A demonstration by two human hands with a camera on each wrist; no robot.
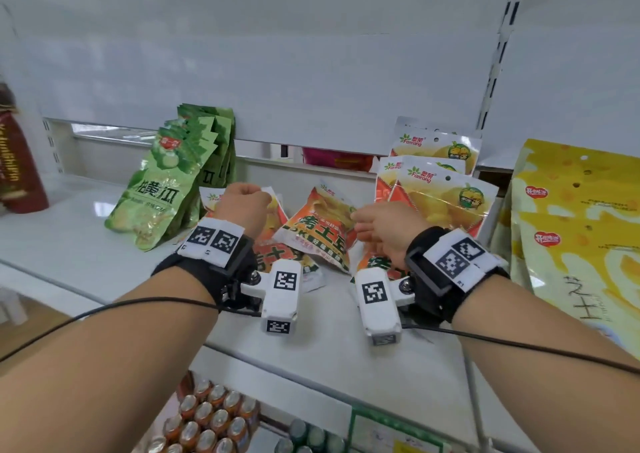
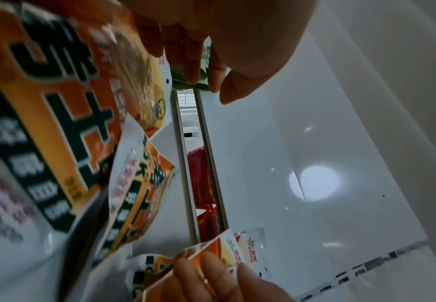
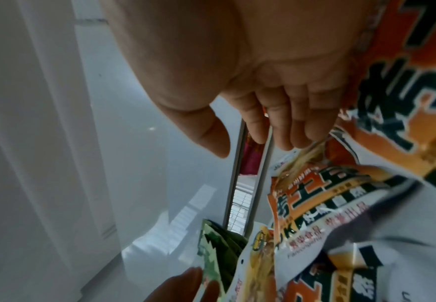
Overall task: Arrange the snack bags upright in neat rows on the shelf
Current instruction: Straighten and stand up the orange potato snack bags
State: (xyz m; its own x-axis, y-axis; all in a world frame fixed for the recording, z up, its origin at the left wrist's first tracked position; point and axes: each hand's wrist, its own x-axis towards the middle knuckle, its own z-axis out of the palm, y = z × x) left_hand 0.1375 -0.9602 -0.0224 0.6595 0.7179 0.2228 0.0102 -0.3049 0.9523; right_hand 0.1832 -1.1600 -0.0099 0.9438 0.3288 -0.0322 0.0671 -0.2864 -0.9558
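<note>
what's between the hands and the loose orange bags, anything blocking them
Nothing visible. Both hands are already at the toppled orange bags: the left hand pinches the top of one, and the right hand has its fingers on the middle bag's edge.

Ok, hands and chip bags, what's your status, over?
Left hand on left orange bag top, grip unclear. Right hand open, fingertips touching middle orange bag. Both bags lying tumbled, not upright.

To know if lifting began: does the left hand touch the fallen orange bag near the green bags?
Touching. The head view shows the left hand pinching the white top corner of the orange bag.
</note>
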